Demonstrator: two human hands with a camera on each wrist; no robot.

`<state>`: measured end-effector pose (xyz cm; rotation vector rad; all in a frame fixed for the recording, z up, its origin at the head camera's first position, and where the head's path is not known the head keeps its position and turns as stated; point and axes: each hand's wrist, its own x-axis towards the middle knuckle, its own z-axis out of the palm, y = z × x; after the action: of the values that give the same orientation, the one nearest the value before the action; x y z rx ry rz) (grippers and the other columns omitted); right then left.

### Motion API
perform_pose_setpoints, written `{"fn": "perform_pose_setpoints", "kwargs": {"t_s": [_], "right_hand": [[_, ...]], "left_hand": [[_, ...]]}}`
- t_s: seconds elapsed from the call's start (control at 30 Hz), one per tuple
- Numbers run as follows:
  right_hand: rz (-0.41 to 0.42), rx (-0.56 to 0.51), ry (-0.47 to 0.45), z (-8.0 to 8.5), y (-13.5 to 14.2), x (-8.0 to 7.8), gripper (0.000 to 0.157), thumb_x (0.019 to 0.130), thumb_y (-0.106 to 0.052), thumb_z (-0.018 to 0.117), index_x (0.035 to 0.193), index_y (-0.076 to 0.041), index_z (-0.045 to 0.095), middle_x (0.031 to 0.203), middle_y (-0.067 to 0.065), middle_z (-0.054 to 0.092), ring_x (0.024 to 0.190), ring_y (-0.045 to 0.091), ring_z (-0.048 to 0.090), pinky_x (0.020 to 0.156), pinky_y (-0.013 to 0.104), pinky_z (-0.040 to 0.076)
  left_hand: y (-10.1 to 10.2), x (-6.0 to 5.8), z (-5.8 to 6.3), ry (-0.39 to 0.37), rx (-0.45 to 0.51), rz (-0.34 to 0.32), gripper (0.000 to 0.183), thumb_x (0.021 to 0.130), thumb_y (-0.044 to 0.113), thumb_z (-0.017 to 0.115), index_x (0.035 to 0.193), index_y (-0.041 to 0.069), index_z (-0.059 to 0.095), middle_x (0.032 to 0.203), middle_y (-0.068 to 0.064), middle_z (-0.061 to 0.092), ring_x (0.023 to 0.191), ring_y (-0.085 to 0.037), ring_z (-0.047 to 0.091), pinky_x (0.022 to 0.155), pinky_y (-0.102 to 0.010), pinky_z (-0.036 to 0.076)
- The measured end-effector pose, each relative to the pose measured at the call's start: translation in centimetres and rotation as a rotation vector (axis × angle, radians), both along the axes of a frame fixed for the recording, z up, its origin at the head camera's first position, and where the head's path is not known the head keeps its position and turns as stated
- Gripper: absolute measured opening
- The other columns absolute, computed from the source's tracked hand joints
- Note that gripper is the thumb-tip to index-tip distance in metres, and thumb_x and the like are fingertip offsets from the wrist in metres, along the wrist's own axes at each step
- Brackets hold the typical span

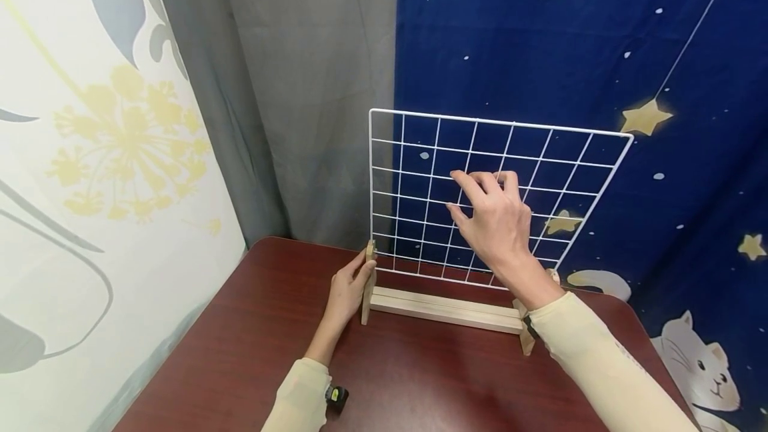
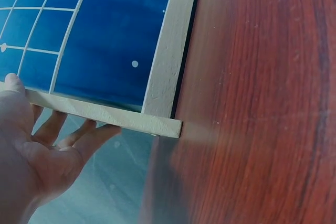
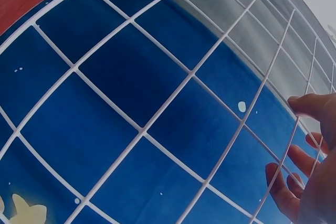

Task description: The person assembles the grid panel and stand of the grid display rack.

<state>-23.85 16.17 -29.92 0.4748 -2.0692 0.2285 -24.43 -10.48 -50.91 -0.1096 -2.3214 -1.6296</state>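
A white wire grid panel (image 1: 477,120) stands upright in a pale wooden stand, with a crossbar (image 1: 444,307) low between two end pieces. My left hand (image 1: 344,295) grips the left wooden end piece (image 2: 105,113), thumb on one side and fingers on the other. In front of the grid, my right hand (image 1: 498,219) is raised with thumb and fingers apart and loosely bent. Its fingers overlap the wires (image 3: 143,131) in the right wrist view. The right end piece (image 1: 528,344) is partly hidden behind my right forearm.
The stand rests on a dark red wooden table (image 1: 252,352) with rounded far corners. Behind it hang a grey curtain (image 1: 312,85) and a blue curtain (image 1: 510,32) printed with stars. A pale patterned curtain (image 1: 36,152) hangs at the left.
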Motion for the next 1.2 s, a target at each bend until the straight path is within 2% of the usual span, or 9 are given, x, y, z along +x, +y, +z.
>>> {"fn": "perform_pose_setpoints", "kwargs": {"t_s": [0.23, 0.43, 0.6, 0.7, 0.77, 0.87, 0.93, 1.1, 1.2], "right_hand": [[-0.001, 0.002, -0.011, -0.2, 0.2, 0.0, 0.054, 0.082, -0.031, 0.092, 0.132, -0.025, 0.072, 0.119, 0.006, 0.075, 0.109, 0.037, 0.059, 0.05, 0.049, 0.058], [-0.005, 0.004, -0.019, -0.2, 0.5, 0.0, 0.056, 0.082, -0.031, 0.092, 0.133, -0.024, 0.071, 0.119, 0.007, 0.075, 0.108, 0.037, 0.059, 0.05, 0.049, 0.058], [-0.002, 0.011, -0.016, -0.1, 0.5, -0.1, 0.055, 0.082, -0.031, 0.092, 0.133, -0.024, 0.071, 0.119, 0.007, 0.074, 0.109, 0.037, 0.059, 0.051, 0.05, 0.058], [0.002, 0.016, -0.019, 0.0, 0.5, -0.2, 0.055, 0.083, -0.031, 0.091, 0.133, -0.024, 0.071, 0.119, 0.007, 0.074, 0.109, 0.037, 0.059, 0.052, 0.05, 0.059], [0.003, 0.016, -0.023, 0.1, 0.5, -0.2, 0.055, 0.083, -0.03, 0.091, 0.134, -0.023, 0.071, 0.119, 0.008, 0.074, 0.109, 0.038, 0.058, 0.052, 0.05, 0.059], [0.001, 0.014, -0.032, 0.1, 0.6, -0.2, 0.055, 0.084, -0.03, 0.091, 0.135, -0.023, 0.07, 0.121, 0.008, 0.073, 0.11, 0.038, 0.058, 0.053, 0.05, 0.059], [-0.002, 0.014, -0.034, 0.1, 0.6, -0.2, 0.056, 0.084, -0.031, 0.091, 0.135, -0.024, 0.07, 0.122, 0.009, 0.072, 0.111, 0.038, 0.057, 0.053, 0.05, 0.059], [0.001, 0.026, -0.038, 0.2, 0.3, -0.1, 0.055, 0.085, -0.032, 0.09, 0.135, -0.023, 0.069, 0.123, 0.008, 0.072, 0.111, 0.038, 0.057, 0.053, 0.05, 0.059], [0.002, 0.026, -0.046, 0.1, 0.2, -0.1, 0.055, 0.086, -0.032, 0.089, 0.136, -0.023, 0.069, 0.123, 0.008, 0.071, 0.112, 0.038, 0.057, 0.053, 0.05, 0.059]], "left_hand": [[-0.1, -0.3, 0.3, -0.061, 0.104, -0.075, 0.054, 0.102, 0.049, 0.068, 0.15, 0.027, 0.06, 0.149, -0.011, 0.064, 0.129, -0.032, 0.068, 0.11, -0.055, 0.054], [0.0, -0.4, 0.4, -0.083, 0.146, -0.1, 0.055, 0.1, 0.05, 0.07, 0.15, 0.029, 0.061, 0.152, -0.008, 0.062, 0.131, -0.031, 0.067, 0.111, -0.055, 0.052], [-0.1, -0.3, 0.7, -0.062, 0.118, -0.098, 0.052, 0.103, 0.048, 0.066, 0.15, 0.026, 0.061, 0.15, -0.009, 0.064, 0.133, -0.031, 0.066, 0.112, -0.054, 0.052], [-0.3, -0.4, 0.8, -0.013, 0.053, -0.093, 0.047, 0.109, 0.043, 0.056, 0.148, 0.017, 0.063, 0.139, -0.015, 0.071, 0.123, -0.035, 0.07, 0.107, -0.052, 0.055], [-0.4, -0.7, 1.1, 0.027, 0.001, -0.093, 0.047, 0.113, 0.04, 0.047, 0.146, 0.011, 0.065, 0.135, -0.017, 0.073, 0.123, -0.036, 0.07, 0.108, -0.053, 0.054], [-0.3, -1.2, 2.1, 0.08, -0.032, -0.102, 0.051, 0.116, 0.039, 0.037, 0.145, 0.006, 0.064, 0.135, -0.018, 0.072, 0.126, -0.036, 0.068, 0.11, -0.053, 0.052], [0.0, -1.5, 3.1, 0.124, -0.029, -0.103, 0.051, 0.116, 0.039, 0.035, 0.147, 0.006, 0.061, 0.145, -0.014, 0.067, 0.139, -0.033, 0.061, 0.117, -0.054, 0.047], [1.1, -2.1, 6.4, 0.278, 0.037, -0.076, 0.045, 0.116, 0.033, 0.038, 0.15, 0.008, 0.054, 0.145, -0.011, 0.068, 0.137, -0.029, 0.062, 0.116, -0.051, 0.048], [1.9, -2.4, 8.8, 0.324, 0.111, -0.075, 0.042, 0.116, 0.033, 0.039, 0.147, 0.009, 0.055, 0.142, -0.009, 0.069, 0.135, -0.028, 0.063, 0.113, -0.051, 0.05]]}}
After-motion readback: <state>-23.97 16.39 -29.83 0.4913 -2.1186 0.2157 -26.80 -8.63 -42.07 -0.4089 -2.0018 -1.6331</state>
